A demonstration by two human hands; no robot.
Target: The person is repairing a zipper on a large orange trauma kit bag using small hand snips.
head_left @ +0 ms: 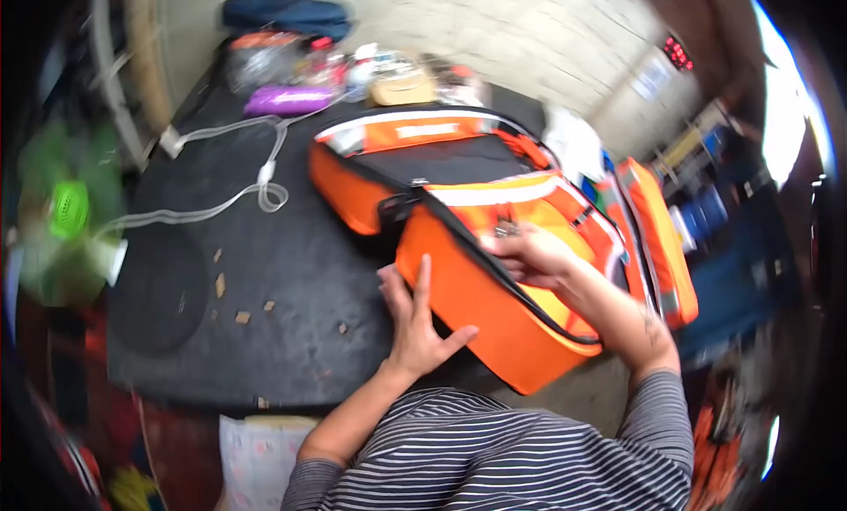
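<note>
A black table [291, 357] spreads beneath an open orange bag [476, 299], which covers much of the tabletop's right part. Right of the bag stands a second orange item [668, 246], its full form hard to make out. At the bag's near left side, the left hand [415, 333] spreads its fingers wide, gripping nothing; contact with the panel is unclear. Over the bag's opening, the right hand [535, 257] curls beside a small metallic piece [505, 228], blur concealing whether it is held.
</note>
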